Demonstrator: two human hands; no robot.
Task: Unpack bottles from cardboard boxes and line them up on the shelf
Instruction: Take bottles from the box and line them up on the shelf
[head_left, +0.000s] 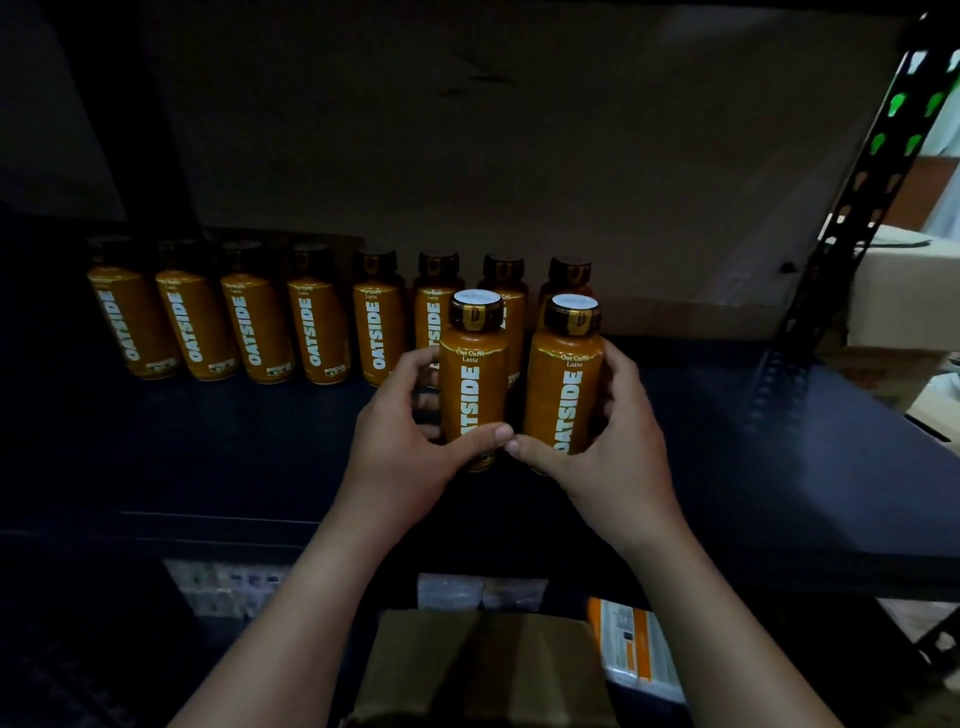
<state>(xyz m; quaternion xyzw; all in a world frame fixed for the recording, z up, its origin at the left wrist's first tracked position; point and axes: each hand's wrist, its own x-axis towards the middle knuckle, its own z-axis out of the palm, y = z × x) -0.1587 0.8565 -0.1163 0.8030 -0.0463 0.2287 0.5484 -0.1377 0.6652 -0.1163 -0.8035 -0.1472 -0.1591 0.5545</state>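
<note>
Two orange bottles with white lettering and white-topped dark caps are upright over the dark shelf (753, 467). My left hand (400, 441) grips the left bottle (474, 374) low on its body. My right hand (618, 447) grips the right bottle (566, 379) the same way. The two thumbs nearly touch between the bottles. Behind them, a row of several identical bottles (254, 327) stands along the back of the shelf, from far left to just behind the held pair. Whether the held bottles rest on the shelf I cannot tell.
A cardboard box (483, 670) sits below the shelf's front edge, between my forearms. A black perforated upright (852, 218) rises at the right, with pale cartons (904, 296) beyond it. The underside of the upper shelf (467, 130) hangs close above. Packaged goods (634, 644) lie lower right.
</note>
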